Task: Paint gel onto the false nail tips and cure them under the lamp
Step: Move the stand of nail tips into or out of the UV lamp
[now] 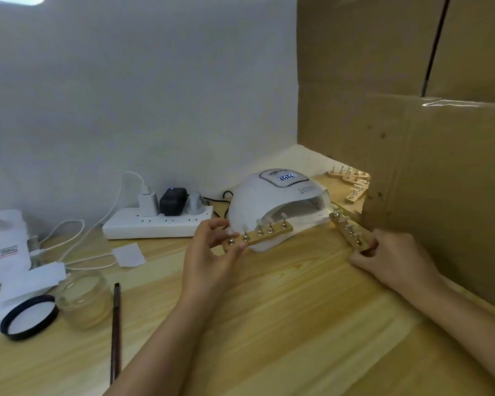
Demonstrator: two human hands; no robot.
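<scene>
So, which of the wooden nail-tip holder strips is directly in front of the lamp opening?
The wooden strip with five nail tips held by the left hand, across the white dome lamp mouth. The right hand's strip lies beside the lamp; others rest behind.

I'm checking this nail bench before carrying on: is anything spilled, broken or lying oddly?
Nothing looks spilled or broken. The glass jar stands open with its black-rimmed lid lying beside it, and the brush lies loose on the table. Each hand holds a wooden nail-tip strip in front of the lamp.
</scene>
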